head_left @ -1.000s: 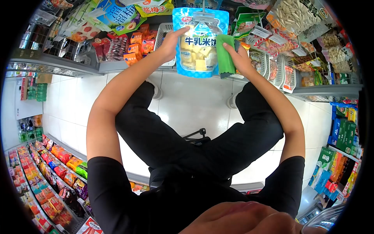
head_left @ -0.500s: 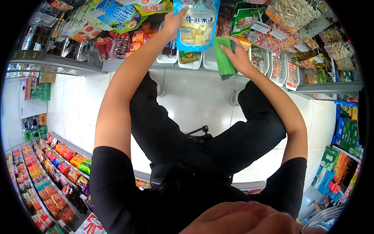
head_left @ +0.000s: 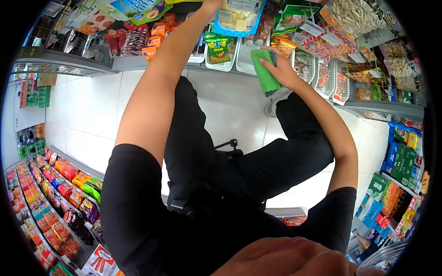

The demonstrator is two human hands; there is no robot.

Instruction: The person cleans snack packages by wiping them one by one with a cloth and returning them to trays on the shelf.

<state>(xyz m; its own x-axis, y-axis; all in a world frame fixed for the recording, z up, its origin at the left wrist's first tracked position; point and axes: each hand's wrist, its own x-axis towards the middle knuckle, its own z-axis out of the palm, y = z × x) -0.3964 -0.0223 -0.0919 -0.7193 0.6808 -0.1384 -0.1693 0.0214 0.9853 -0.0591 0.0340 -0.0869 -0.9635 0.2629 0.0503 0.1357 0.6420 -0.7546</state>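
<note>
My left hand (head_left: pixel 212 5) is at the top edge of the view, at the left side of a blue snack bag (head_left: pixel 240 19) with a clear window showing pale square pieces. It grips the bag's edge; its fingertips are cut off by the frame. My right hand (head_left: pixel 282 69) is closed around a folded green cloth (head_left: pixel 265 73), thumb across its front. The cloth hangs just in front of the shelf edge, over a white basket (head_left: pixel 246 60). Left of that basket, a green snack packet (head_left: pixel 218 48) lies in another white basket.
Hanging snack bags (head_left: pixel 350 16) and more white baskets (head_left: pixel 324 78) fill the shelf to the right. Orange packets (head_left: pixel 154 40) lie to the left. A grey shelf edge (head_left: pixel 92 69) runs across. Behind me at left stands a rack of packaged snacks (head_left: pixel 69 193); boxes (head_left: pixel 380 188) stand at right.
The blue bag and my left hand have moved up in the view, uncovering the green packet. My right hand keeps the cloth, slightly lower against the shelf. The whole view has shifted a little.
</note>
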